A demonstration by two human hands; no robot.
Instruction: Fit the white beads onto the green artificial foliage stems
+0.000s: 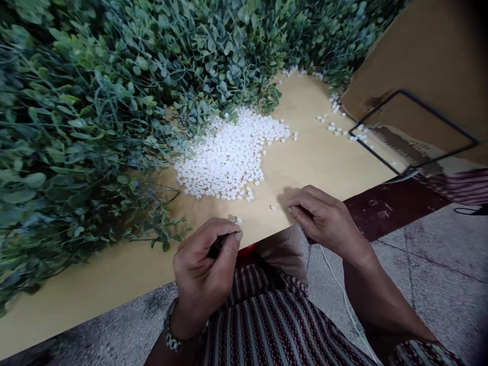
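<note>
Small white plastic pieces (229, 152) lie heaped on the tan tabletop (305, 162). My left hand (208, 264), with a watch (171, 328) on its wrist, is pinched closed at the near table edge. A single white piece (238, 219) shows just beyond its fingertips; whether it is held or lying there I cannot tell. To the right, my right hand (328, 218) is also closed, thumb against fingers, over the table edge. Whatever it pinches is hidden. Another loose white piece (273, 207) lies between the two hands, nearer the right one.
Piled artificial green foliage (114, 101) covers the left and back of the table. A cardboard box (427, 76) stands at the right, with a black wire frame (438, 109) before it. Scattered white pieces (331, 127) lie near the box. A white cable (343, 295) hangs below.
</note>
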